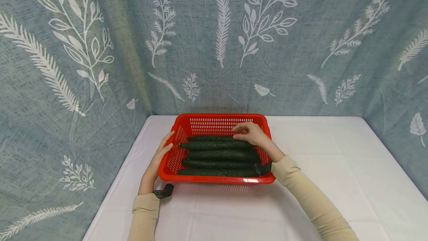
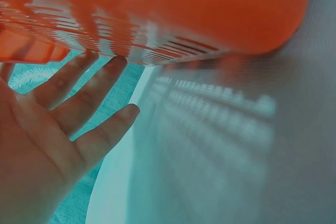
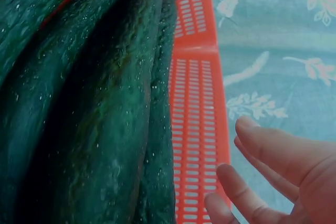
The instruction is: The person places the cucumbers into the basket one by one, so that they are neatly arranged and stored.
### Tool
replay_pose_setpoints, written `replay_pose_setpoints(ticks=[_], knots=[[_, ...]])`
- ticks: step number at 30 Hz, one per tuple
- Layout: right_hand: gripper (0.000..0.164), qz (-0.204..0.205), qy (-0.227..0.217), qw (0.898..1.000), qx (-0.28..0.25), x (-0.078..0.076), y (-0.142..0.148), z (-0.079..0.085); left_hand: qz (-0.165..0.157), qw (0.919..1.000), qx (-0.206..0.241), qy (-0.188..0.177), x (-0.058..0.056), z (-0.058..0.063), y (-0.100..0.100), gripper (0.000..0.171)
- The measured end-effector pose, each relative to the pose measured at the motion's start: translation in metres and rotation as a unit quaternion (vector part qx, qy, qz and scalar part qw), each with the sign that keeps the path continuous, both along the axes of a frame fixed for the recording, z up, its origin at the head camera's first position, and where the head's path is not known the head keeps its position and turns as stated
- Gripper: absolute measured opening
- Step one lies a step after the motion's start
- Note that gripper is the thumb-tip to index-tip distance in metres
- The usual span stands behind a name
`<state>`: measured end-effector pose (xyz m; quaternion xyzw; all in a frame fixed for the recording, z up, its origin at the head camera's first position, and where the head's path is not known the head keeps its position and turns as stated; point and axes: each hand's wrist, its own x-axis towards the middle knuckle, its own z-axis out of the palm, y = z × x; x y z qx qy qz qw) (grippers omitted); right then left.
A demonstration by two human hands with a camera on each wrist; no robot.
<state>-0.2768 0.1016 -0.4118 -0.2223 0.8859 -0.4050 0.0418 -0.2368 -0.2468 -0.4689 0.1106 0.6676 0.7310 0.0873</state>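
Observation:
Several long dark green cucumbers [image 1: 222, 154] with bumpy skin lie side by side across a red plastic basket [image 1: 214, 179]. My left hand [image 1: 158, 159] is at the basket's left side, its spread fingers against the wall and rim. The left wrist view shows those fingers [image 2: 92, 100] straight beneath the orange-looking basket side. Over the back right part of the basket hovers my right hand [image 1: 252, 135], loosely bent and holding nothing. In the right wrist view its fingertips are apart from the nearest cucumber [image 3: 163, 103], in front of the slotted back wall.
The basket stands on a white-covered table [image 1: 321, 166], near its back edge. A grey-blue curtain [image 1: 207, 47] with white leaf prints hangs behind and along the left. Dark wrist cameras sit on both wrists; the right one [image 1: 264, 168] overlaps the basket's front right corner.

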Motion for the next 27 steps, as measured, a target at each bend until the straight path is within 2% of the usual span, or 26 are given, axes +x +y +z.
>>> replay_pose_setpoints(ticks=[6, 12, 17, 21, 27], knots=[[0.028, 0.0, 0.008, 1.0, -0.006, 0.003, 0.007, 0.002, -0.002, 0.9998, -0.021, -0.006, 0.004, -0.001, -0.003, 0.054], [0.029, 0.001, 0.016, 1.0, -0.003, 0.004, 0.014, 0.004, -0.013, 0.9997, -0.018, 0.004, 0.003, -0.002, -0.005, 0.054], [0.031, 0.004, -0.001, 1.0, -0.004, 0.005, 0.02, 0.006, -0.011, 0.9994, -0.032, 0.004, 0.002, -0.002, -0.005, 0.054], [0.033, 0.011, -0.007, 1.0, 0.003, 0.007, 0.025, 0.011, 0.006, 0.9975, -0.071, 0.005, 0.003, 0.001, -0.008, 0.055], [0.033, 0.012, 0.003, 1.0, 0.02, 0.008, 0.036, 0.018, 0.032, 0.9898, -0.135, 0.034, 0.005, 0.006, -0.013, 0.057]])
